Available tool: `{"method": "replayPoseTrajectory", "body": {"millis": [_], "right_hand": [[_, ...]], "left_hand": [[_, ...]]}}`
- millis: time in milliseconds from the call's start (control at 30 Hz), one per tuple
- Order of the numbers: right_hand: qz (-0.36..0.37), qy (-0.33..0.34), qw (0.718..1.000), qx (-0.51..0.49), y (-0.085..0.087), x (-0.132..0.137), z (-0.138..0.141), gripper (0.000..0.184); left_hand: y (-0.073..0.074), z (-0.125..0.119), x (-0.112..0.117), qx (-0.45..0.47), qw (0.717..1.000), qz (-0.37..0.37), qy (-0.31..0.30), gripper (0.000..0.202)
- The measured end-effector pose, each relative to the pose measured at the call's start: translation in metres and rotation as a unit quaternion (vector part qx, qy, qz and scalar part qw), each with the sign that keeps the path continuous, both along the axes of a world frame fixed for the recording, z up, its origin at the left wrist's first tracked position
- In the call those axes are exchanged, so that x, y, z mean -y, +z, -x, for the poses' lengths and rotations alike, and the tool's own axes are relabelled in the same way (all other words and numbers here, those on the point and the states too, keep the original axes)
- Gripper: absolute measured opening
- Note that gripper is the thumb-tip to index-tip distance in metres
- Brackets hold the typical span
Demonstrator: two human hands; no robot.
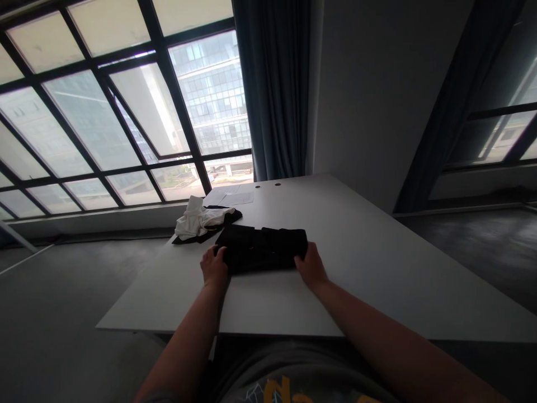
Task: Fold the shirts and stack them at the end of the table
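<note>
At the bottom of the view lay the person's own grey shirt front, with a yellow print partly visible. Two bare forearms reached out from it to two hands on a white, smooth, flat tabletop. The left hand was half-curled against the near left end of a folded rectangle of matte black cloth, and the right hand lay loosely open at its near right corner. Both touched the cloth, but from this low, dim angle it was hard to tell whether either was actually pinching it, so their hold could not be told. The black cloth lay flat in one soft, layered bundle between the hands.

Just beyond it sat one crumpled white fabric piece, bunched on top of one dark cloth with a small yellow mark. Farther on lay pale paper sheets, apparently two, near two small round holes in the far end of the tabletop. Past the tabletop hung one long blue-grey curtain, beside a large dark-framed window of many glass panes.
</note>
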State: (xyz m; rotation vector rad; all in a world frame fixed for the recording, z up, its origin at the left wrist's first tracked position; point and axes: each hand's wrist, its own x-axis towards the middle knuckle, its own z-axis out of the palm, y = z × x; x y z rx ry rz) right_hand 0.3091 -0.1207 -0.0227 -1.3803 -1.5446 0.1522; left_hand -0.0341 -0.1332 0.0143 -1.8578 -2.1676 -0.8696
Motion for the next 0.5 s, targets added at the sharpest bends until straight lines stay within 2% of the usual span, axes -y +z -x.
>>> {"method": "replayPoseTrajectory", "body": {"millis": [100, 167, 233, 367, 500], "right_hand": [[-0.063, -0.015, 0.998, -0.028, 0.000, -0.004, 0.001, 0.065], [-0.090, 0.007, 0.996, -0.013, 0.005, 0.001, 0.004, 0.076], [-0.099, 0.027, 0.995, 0.009, 0.011, 0.008, 0.006, 0.085], [-0.098, 0.045, 0.993, 0.056, 0.022, 0.021, 0.008, 0.092], [-0.087, 0.066, 0.989, 0.099, 0.023, 0.022, 0.011, 0.082]], "left_hand": [[0.000, -0.033, 0.007, -0.100, 0.985, 0.000, -0.141, 0.041], [-0.001, -0.048, 0.009, -0.113, 0.968, 0.006, -0.225, 0.035], [-0.005, -0.052, 0.008, -0.097, 0.955, 0.041, -0.276, 0.036], [-0.015, -0.044, 0.004, -0.083, 0.948, 0.107, -0.289, 0.044], [-0.016, -0.047, -0.004, -0.107, 0.953, 0.111, -0.260, 0.050]]}}
